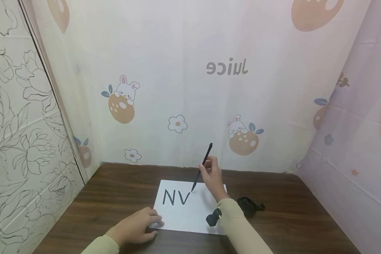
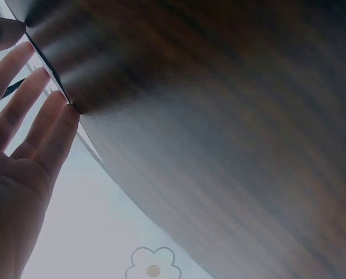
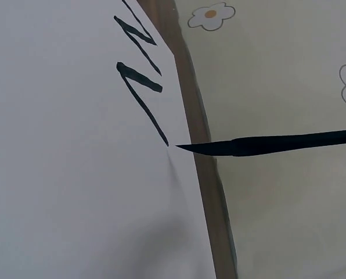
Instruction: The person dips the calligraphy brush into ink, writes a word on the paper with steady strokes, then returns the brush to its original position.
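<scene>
Pinching brush (image 3: pixel 266 144) in R hand (image 1: pixel 212 175), held tip over paper (image 1: pixel 177 219), just beside end of black V (image 1: pixel 183 204); rested L hand (image 1: pixel 138 225), fingers uncurled, at paper's lower L edge. Saw blk dish (image 1: pixel 246 206) on tbl (image 1: pixel 289 215), R of paper.

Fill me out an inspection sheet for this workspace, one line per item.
Surface: dark wood-grain table.
Job's things: white paper bearing a dark N and V; black brush, its tip just off the end of the V's right stroke; black dish right of the paper, partly behind the sleeve, contents unclear.
Clutter: nothing seen.
Left hand: fingers spread at the paper's near left corner.
Right hand: holds the brush, slanted.
Cables: nothing seen.
Surroundings: pale printed cloth behind, with rabbits, fruit and flowers; line-drawn flower cloth on the left.
</scene>
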A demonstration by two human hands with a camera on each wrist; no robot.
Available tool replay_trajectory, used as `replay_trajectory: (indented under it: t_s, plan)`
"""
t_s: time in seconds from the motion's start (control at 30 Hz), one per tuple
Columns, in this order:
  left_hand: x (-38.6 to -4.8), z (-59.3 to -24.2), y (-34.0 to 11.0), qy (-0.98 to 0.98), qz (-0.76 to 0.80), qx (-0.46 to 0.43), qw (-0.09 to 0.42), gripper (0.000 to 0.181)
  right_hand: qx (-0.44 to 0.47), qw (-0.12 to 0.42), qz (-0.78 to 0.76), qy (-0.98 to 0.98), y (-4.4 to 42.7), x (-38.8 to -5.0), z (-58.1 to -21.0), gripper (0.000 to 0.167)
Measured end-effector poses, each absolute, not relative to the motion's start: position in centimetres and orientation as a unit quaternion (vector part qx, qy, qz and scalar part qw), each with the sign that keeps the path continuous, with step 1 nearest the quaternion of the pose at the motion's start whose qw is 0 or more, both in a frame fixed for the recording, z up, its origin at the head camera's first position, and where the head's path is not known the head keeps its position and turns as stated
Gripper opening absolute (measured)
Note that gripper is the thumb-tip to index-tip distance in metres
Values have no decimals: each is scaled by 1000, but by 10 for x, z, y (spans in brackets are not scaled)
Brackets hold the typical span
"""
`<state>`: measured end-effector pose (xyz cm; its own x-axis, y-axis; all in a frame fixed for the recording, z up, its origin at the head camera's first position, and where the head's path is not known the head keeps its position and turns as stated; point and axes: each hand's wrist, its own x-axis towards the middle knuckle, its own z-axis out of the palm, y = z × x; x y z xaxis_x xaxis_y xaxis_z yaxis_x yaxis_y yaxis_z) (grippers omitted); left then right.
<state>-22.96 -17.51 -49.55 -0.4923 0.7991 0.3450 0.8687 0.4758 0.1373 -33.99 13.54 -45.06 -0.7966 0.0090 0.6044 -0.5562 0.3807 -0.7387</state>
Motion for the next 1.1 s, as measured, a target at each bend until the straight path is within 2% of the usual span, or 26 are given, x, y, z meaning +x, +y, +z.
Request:
replay_trajectory:
  t_s: [1.1]
  plan:
    - [-228,-493,-175,-855,-148,-485,109,24,191,296,509,-785,142,-335,-458,30]
